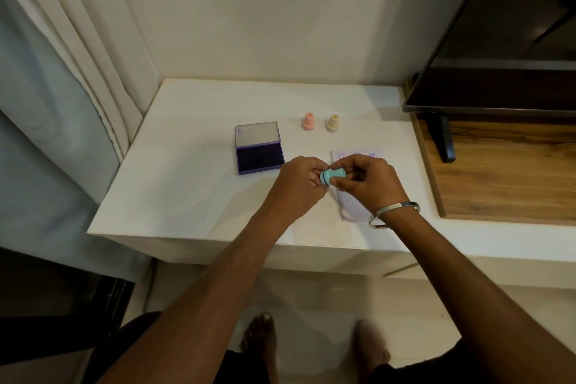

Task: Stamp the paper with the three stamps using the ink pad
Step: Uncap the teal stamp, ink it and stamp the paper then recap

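1. The teal stamp [332,176] is held on its side above the white table [187,196], between the two hands, just over the left edge of the paper [352,203].
2. The left hand [300,184] has its fingers curled round the stamp's wide end, which points left.
3. The right hand [367,179] pinches the narrower handle end with thumb and fingertips; a silver bangle [394,213] sits on that wrist.
4. The paper lies under the right hand, with faint purple imprints along its far edge.
5. The ink pad [258,150] lies open to the left of the hands, apart from them, its lid raised on the far side.
6. The pink stamp [308,121] and the beige stamp [332,123] stand upright side by side, farther back than the hands.
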